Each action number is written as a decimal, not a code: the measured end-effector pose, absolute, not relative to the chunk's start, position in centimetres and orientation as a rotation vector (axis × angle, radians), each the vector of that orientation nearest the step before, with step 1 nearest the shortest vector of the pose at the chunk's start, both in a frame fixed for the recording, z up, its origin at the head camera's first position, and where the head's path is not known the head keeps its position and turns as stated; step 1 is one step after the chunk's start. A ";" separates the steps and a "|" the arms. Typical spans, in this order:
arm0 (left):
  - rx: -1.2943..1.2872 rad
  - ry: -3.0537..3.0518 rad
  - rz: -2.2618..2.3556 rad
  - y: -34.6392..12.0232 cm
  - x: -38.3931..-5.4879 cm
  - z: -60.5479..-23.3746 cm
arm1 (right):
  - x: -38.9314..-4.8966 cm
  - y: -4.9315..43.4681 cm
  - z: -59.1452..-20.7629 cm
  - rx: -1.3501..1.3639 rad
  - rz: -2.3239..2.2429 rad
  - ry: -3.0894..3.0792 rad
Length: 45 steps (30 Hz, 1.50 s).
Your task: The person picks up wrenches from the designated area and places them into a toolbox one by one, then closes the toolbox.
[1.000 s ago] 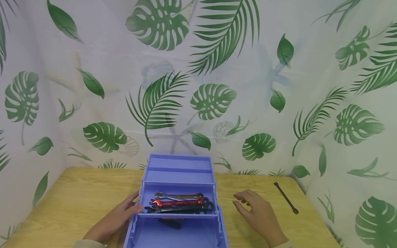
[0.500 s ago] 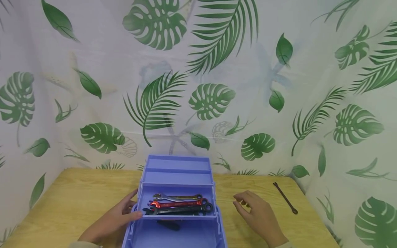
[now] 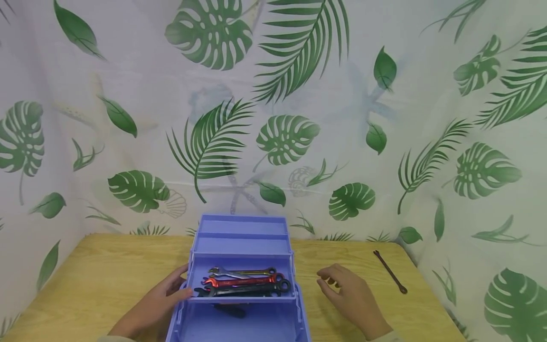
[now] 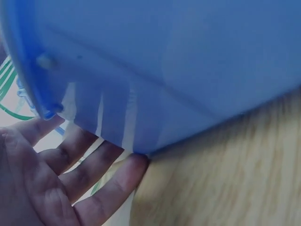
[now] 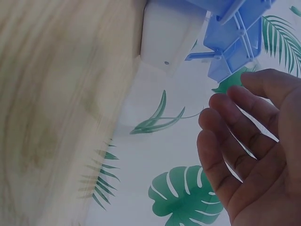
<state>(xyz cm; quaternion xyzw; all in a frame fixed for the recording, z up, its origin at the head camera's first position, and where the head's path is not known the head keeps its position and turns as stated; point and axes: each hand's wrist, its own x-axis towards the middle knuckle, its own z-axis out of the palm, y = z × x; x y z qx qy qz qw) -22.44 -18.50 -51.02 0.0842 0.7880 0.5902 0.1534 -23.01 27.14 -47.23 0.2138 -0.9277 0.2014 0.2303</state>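
A blue toolbox [image 3: 239, 327] stands on the wooden table with its lid up and its tray [image 3: 239, 300] raised. Several combination wrenches lie in the tray, among them a red wrench [image 3: 243, 282] and a black wrench [image 3: 252, 289]. Under the tray, a dark handle [image 3: 231, 310] shows in the lower compartment. My left hand [image 3: 154, 304] rests at the toolbox's left side, thumb at the tray's front corner. Its fingers [image 4: 94, 162] reach along the side wall in the left wrist view. My right hand [image 3: 352, 297] hovers right of the toolbox, fingers loosely bent, holding nothing.
A single dark reddish wrench [image 3: 391, 272] lies on the table [image 3: 128, 251] at the far right. Behind the table hangs a white leaf-print sheet [image 3: 239, 142], which also covers both sides.
The camera view has shifted slightly to the right, so everything sits a little further left. Hands, toolbox and wrenches otherwise look nearly unmoved.
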 end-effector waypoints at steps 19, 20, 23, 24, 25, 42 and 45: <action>0.228 2.344 1.656 -18.5 -22.9 -50.8 | -24.9 30.8 -48.8 0.477 0.444 -2.578; 0.222 2.349 1.646 -18.5 -22.9 -50.8 | -25.0 31.7 -48.9 0.442 0.440 -2.628; 0.217 2.339 1.649 -18.5 -22.8 -50.9 | -25.5 34.8 -48.7 0.319 0.421 -2.791; 0.221 2.331 1.659 -18.6 -22.8 -50.9 | -25.7 36.0 -48.7 0.273 0.418 -2.851; 0.225 2.317 1.670 -18.5 -22.8 -51.0 | -26.1 37.3 -48.7 0.231 0.418 -2.906; 0.266 2.221 1.743 -18.6 -22.7 -51.3 | -28.3 47.6 -50.5 -0.078 0.358 -3.212; 0.261 2.214 1.742 -18.6 -22.7 -51.4 | -28.6 47.6 -50.4 -0.084 0.374 -3.226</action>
